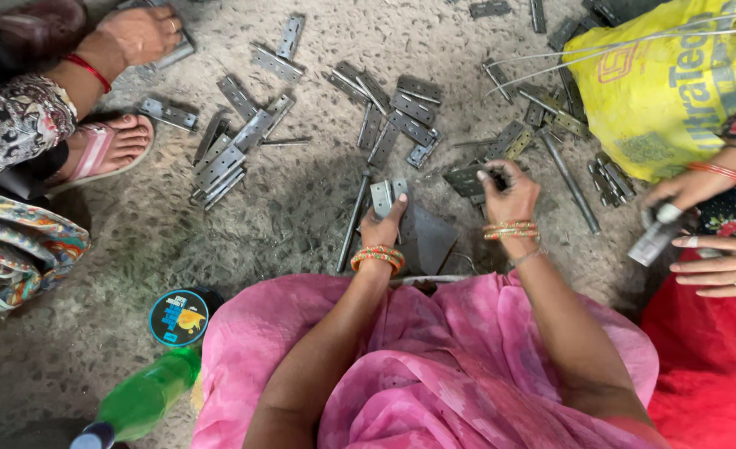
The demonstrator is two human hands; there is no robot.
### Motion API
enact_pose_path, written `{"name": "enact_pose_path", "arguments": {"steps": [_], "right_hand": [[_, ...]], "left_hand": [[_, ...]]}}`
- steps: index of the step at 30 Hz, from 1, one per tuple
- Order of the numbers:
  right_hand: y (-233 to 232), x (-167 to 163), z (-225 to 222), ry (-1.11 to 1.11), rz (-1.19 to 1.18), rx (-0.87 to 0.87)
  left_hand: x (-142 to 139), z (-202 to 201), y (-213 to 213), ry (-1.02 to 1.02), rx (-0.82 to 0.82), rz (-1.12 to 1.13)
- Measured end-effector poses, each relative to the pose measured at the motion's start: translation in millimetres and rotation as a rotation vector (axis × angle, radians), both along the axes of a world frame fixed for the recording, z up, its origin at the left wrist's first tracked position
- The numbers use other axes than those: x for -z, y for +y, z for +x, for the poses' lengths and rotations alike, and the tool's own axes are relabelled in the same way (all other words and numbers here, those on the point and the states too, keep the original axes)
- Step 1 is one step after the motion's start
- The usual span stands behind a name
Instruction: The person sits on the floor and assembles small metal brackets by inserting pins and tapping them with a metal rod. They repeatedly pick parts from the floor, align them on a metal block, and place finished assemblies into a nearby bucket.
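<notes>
Left hand [382, 226] pinching a hinge [382, 197], leaves upright over a dark plate [429, 237] on the floor [301, 199]. Right hand [509, 195] closed on a second hinge [466, 180] lying flat, fingers curled over its edge. Rod [353, 223] just beside left hand.

Risks, as judged: cut fingers from sharp stamped edges, bare grip. Pinch between leaves if upright hinge folds. Slip from thumb-and-finger hold, drop onto plate. Loose hinges [222, 162] near a sandalled foot [106, 148]: tread hazard. Co-worker's hands [709, 229] close at right: collision likely when reaching.
</notes>
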State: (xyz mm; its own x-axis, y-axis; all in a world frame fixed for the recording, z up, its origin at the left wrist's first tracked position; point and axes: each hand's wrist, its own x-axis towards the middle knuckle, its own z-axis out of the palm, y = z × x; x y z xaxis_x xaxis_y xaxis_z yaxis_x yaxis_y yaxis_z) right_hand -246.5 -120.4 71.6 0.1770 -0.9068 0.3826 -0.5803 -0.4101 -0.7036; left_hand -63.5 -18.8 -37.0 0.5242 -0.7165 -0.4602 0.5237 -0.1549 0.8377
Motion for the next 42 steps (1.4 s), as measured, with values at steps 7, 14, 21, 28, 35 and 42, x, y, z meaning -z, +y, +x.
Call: {"name": "enact_pose_path", "arguments": {"steps": [7, 14, 21, 28, 35, 42], "right_hand": [[72.3, 61.9, 10.9, 0.217, -0.06, -0.144], [77.7, 62.0, 16.0, 0.131, 0.034, -0.083], [69.6, 60.5, 10.3, 0.02, 0.016, -0.138], [40.3, 38.8, -32.4, -0.379, 0.629, -0.133], [45.8, 15.7, -7.5, -0.022, 0.481, -0.36], [55.6, 19.6, 35.8, 0.224, 0.173, -0.296]], "left_hand": [[1.6, 3.6, -0.4, -0.005, -0.045, 0.056], [-6.7, 5.6, 0.9, -0.026, -0.036, 0.045], [-9.2, 3.1, 1.6, 0.007, -0.037, 0.006], [-11.0, 2.2, 4.9, -0.053, 0.04, 0.014], [-3.8, -10.3, 8.3, -0.157, 0.289, 0.153], [0.2, -11.0, 6.6, -0.058, 0.509, 0.237]]}}
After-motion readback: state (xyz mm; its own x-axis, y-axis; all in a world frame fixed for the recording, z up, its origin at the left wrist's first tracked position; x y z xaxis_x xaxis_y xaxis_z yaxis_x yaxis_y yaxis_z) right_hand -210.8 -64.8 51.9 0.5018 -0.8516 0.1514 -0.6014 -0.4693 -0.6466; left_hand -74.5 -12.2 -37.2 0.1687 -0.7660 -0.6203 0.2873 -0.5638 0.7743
